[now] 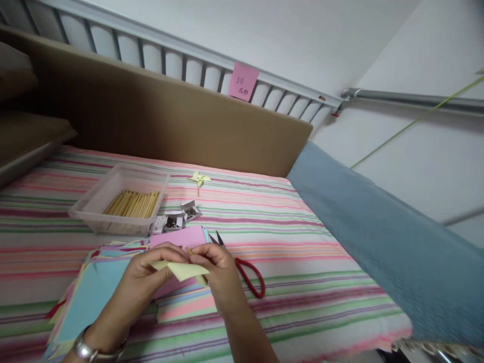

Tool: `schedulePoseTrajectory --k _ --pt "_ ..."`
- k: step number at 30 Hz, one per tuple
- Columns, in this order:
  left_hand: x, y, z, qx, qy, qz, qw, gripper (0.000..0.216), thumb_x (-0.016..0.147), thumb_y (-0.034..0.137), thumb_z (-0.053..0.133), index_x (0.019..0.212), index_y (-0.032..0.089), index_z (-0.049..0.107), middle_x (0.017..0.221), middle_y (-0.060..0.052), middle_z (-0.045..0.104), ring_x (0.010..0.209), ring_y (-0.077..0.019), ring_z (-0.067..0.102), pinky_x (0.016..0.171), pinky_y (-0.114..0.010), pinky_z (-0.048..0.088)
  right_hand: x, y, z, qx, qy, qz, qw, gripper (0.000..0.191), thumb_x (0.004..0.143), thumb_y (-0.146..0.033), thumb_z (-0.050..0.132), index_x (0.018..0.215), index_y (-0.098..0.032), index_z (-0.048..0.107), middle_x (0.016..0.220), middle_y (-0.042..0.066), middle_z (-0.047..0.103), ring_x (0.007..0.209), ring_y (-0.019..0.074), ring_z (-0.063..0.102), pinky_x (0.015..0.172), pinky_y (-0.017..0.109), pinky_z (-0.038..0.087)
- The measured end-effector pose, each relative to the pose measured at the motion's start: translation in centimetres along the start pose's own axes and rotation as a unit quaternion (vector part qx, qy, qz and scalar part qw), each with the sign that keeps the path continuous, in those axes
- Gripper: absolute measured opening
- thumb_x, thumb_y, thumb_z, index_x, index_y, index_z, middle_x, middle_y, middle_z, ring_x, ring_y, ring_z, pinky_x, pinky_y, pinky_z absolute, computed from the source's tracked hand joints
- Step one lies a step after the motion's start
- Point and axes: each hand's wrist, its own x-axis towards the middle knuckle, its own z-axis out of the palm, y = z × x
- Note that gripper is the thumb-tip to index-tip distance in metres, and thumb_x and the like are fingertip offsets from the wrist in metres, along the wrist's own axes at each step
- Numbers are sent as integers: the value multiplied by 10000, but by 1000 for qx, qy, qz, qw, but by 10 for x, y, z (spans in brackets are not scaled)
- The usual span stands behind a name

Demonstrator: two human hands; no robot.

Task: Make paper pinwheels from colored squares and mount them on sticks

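Striped cloth (302,242) under our work, cardboard (189,126) bhd. Our L hand (153,264) pinches folded yellow paper (187,270) above the paper stack (181,236); R hand (220,264) grips what looks like a thin stick (189,251) against it. Step, we'd say: working both together; next move prob. calls for steady pinches. Scissors (260,282) beside R wrist; small boxes (191,212), tub (121,225), pinwheel (199,178) beyond.
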Motion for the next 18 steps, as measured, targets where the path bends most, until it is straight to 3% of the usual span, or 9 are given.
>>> schedulePoseTrajectory --k 8,18 --pt "0 -2 -4 -5 24 45 999 92 715 182 660 679 223 734 864 -55 659 861 -204 593 772 -290 463 -4 -2 4 -8 13 -11 1000 92 612 -238 734 637 -182 667 551 -44 591 474 76 454 428 179 332" --pt "-1 0 -2 7 36 27 999 75 706 199 666 666 218 728 831 -62 688 914 -229 604 807 -327 479 -5 1 3 -33 23 -28 999 99 627 -263 736 641 -188 673 567 -32 612 497 103 506 441 201 370"
